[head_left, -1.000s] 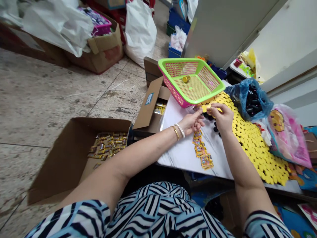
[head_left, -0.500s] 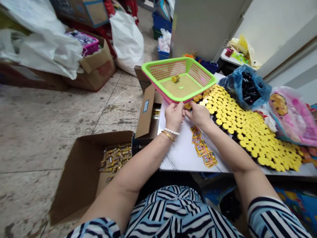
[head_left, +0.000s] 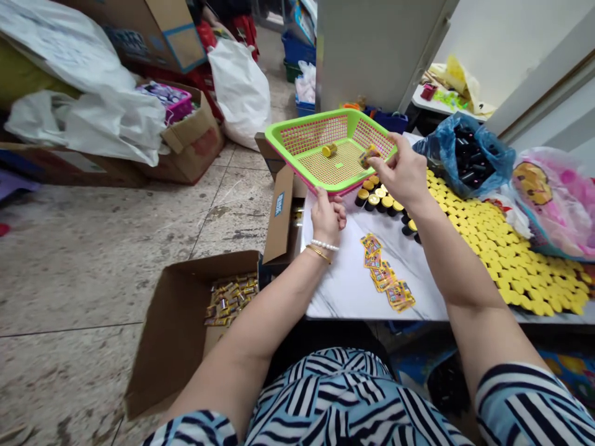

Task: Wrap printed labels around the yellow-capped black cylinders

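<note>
My right hand (head_left: 403,173) is raised over the near rim of a green and pink basket (head_left: 297,162), pinching a small yellow-capped container with a sticker on it (head_left: 367,156). One yellow container (head_left: 329,150) lies inside the basket. My left hand (head_left: 328,217) rests curled on the white table (head_left: 344,285) just below the basket's near edge, and what it holds, if anything, is hidden. A row of small stickers (head_left: 385,279) lies on the table between my arms. Several black containers with yellow caps (head_left: 493,241) cover the table's right part.
An open cardboard box of small yellow packets (head_left: 227,296) sits on the floor at my left. A second open box (head_left: 281,210) leans against the table. A blue bag of black containers (head_left: 467,158) and a pink bag (head_left: 555,204) lie at the right. Boxes and white bags crowd the far floor.
My right hand has lifted from the table's edge up over the basket with the small container. My left hand stayed low by the basket's edge. The camera view swung slightly left.
</note>
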Motion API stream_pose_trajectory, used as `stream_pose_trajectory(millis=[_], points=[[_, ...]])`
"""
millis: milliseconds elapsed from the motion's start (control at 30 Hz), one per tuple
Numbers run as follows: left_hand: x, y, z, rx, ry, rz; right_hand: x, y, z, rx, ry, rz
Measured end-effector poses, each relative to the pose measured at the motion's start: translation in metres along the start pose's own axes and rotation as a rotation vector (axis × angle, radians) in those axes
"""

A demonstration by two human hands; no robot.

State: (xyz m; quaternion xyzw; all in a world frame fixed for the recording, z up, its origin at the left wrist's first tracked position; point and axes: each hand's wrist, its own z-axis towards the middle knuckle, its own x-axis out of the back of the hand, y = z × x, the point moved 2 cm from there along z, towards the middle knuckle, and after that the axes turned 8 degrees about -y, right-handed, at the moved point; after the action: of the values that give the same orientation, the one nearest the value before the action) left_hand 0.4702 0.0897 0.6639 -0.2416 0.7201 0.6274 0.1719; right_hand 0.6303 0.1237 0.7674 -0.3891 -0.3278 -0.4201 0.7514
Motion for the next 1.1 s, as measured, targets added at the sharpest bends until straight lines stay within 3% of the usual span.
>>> stream_pose_trajectory(millis=[67, 200, 333, 400, 500, 667, 867, 1000, 1100], points=[[-0.002, -0.005, -0.002, 0.069, -0.05, 0.021, -0.008, 0.005, -0.009, -0.02, -0.025, -0.06], [-0.004, -0.014, -0.003, 0.131, -0.236, 0.29, -0.038, 0.017, -0.044, -0.1, -0.253, -0.246], [-0.006, -0.024, -0.006, -0.116, -0.47, 0.958, -0.052, 0.024, -0.059, -0.149, -0.406, -0.401], [-0.008, -0.028, -0.012, -0.234, -0.604, 1.241, -0.047, 0.025, -0.063, -0.145, -0.416, -0.404], [-0.01, -0.03, -0.02, -0.275, -0.711, 1.462, -0.029, 0.026, -0.077, -0.127, -0.449, -0.386], [-0.015, -0.029, -0.025, -0.249, -0.701, 1.557, -0.008, 0.031, -0.11, -0.171, -0.524, -0.34], [-0.016, -0.034, -0.026, -0.332, -0.631, 1.575, -0.009, 0.041, -0.121, -0.192, -0.417, -0.275], [-0.016, -0.036, -0.025, -0.331, -0.696, 1.567, -0.01, 0.043, -0.125, -0.166, -0.401, -0.273], [-0.015, -0.033, -0.021, -0.343, -0.641, 1.43, -0.004, 0.04, -0.129, -0.116, -0.287, -0.122]])
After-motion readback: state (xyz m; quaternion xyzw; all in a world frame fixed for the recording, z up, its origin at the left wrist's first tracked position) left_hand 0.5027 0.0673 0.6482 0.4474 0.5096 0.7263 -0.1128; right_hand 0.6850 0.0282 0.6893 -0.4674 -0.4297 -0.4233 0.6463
